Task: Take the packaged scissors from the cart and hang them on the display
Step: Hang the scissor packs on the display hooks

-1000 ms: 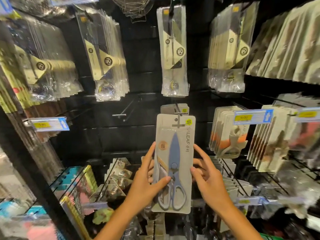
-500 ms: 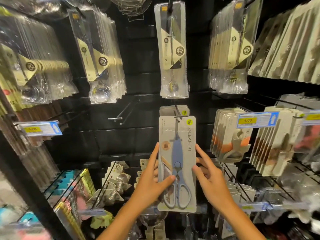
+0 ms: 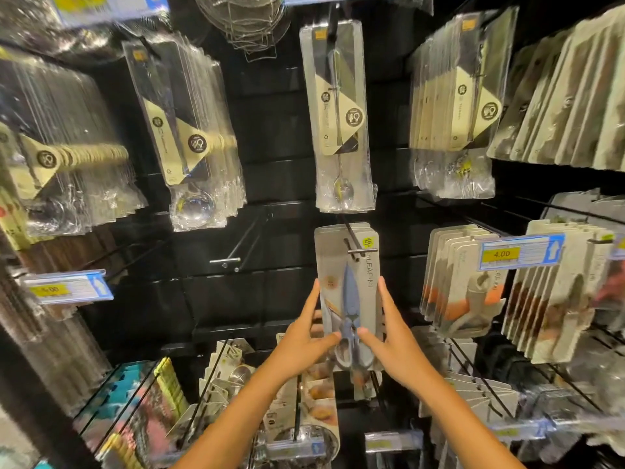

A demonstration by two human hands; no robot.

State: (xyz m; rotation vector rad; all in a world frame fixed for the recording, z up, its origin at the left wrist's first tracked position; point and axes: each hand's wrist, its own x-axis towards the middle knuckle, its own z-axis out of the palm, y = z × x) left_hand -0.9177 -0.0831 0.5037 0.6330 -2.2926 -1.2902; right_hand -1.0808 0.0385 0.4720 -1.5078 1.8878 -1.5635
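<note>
A grey card package of blue-handled scissors (image 3: 350, 282) hangs upright on a black display hook (image 3: 354, 247), whose metal tip pokes through the card's top slot. More identical packages sit behind it on the same hook. My left hand (image 3: 304, 336) holds the package's left edge, thumb on its front near the scissor handles. My right hand (image 3: 392, 336) holds the right edge, thumb also on the front. The cart is out of sight.
An empty hook (image 3: 233, 255) juts out left of the scissors. Bagged spoons (image 3: 338, 123) hang above. Carded tools (image 3: 460, 282) and a blue price tag (image 3: 521, 253) are to the right, more hanging goods (image 3: 233, 377) below, and a dark frame post (image 3: 30, 377) at left.
Both hands carried the package up and onto the hook; the hook tip now shows through the slot. My right thumb has moved onto the card's front.
</note>
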